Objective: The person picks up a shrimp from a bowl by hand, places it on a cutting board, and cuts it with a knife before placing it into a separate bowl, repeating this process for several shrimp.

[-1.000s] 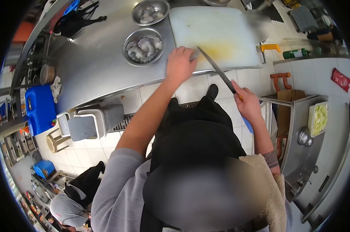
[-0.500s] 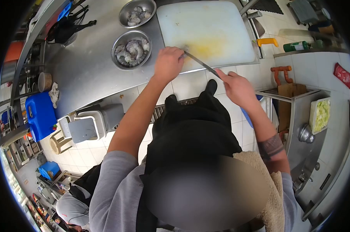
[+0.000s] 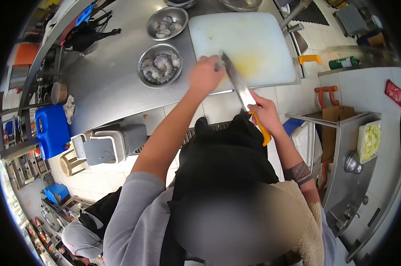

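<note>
A knife [image 3: 238,82] with a yellow handle is gripped in my right hand [image 3: 263,113], its blade pointing up and away over the near edge of the white cutting board [image 3: 253,35]. My left hand [image 3: 206,76], a little blurred, pinches a small grey shrimp [image 3: 218,65] at the board's near left corner, just left of the knife tip. To the left of that hand is a metal bowl [image 3: 141,80] holding several grey raw shrimp [image 3: 164,66]. Behind it stands a second metal bowl [image 3: 181,16] with fewer shrimp pieces [image 3: 166,29].
All this stands on a steel table [image 3: 107,88]. More metal bowls [image 3: 241,4] are at its far edge. A blue jug [image 3: 52,131] and grey bins [image 3: 105,148] lie left. A steel sink counter [image 3: 351,186] is at right; another person [image 3: 83,237] is behind at lower left.
The knife has turned from slanting across the board's edge to pointing more away from me, showing its broad side and yellow handle. My left hand has shifted slightly with the shrimp; the view has tilted.
</note>
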Available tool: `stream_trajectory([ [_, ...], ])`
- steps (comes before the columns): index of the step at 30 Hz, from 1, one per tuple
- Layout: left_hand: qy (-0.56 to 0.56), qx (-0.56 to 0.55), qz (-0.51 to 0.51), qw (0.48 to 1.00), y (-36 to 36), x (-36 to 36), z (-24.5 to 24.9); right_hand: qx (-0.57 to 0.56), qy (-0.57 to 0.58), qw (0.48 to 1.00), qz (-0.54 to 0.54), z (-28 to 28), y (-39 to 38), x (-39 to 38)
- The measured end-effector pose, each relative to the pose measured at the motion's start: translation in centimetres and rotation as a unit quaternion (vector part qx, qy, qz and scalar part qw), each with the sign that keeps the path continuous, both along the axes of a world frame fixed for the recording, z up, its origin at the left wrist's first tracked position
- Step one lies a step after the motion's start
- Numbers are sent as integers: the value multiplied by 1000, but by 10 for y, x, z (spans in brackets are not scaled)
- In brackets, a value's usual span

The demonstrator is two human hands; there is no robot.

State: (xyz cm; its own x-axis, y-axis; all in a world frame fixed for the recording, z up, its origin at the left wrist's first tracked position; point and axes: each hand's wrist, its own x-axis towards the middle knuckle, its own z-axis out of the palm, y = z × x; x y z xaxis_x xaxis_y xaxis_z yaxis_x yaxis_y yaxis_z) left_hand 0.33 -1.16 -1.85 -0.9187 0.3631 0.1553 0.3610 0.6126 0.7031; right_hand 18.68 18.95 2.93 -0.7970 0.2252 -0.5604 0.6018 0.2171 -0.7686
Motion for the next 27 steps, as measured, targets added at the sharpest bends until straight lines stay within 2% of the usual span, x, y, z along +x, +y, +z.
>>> stream_trajectory([
  [3,-9,-1,-14,1000,1,-13,9,-148,21,987,-59,3,-19,-5],
  [5,-7,13,23,1000,-1,-26,23,-148,48,987,-47,16,-22,-19],
  [6,-9,19,52,998,-7,-35,53,-149,72,986,-37,27,-23,-26],
  [8,108,29,60,992,-25,-84,73,-141,83,986,-33,53,-25,-40],
  [10,89,31,92,991,-45,-135,103,-136,118,983,-20,79,-25,-53],
  [13,58,6,140,988,-97,-195,99,-85,128,988,-14,91,-21,-50],
  [15,80,-172,56,980,-134,-210,82,-51,133,990,-21,89,-18,-39],
  [19,-132,-342,-15,930,-151,-149,78,-61,100,992,-38,59,-12,-2],
  [20,-131,-344,-17,930,-152,-135,69,-63,100,992,-40,53,-14,6],
  [22,2,-398,33,917,-152,-117,43,-72,63,994,-59,44,-17,19],
  [26,15,-388,56,920,-152,-121,18,-70,28,995,-66,41,-25,34],
  [27,-30,-337,76,938,-152,-121,22,-69,28,995,-70,39,-25,37],
])
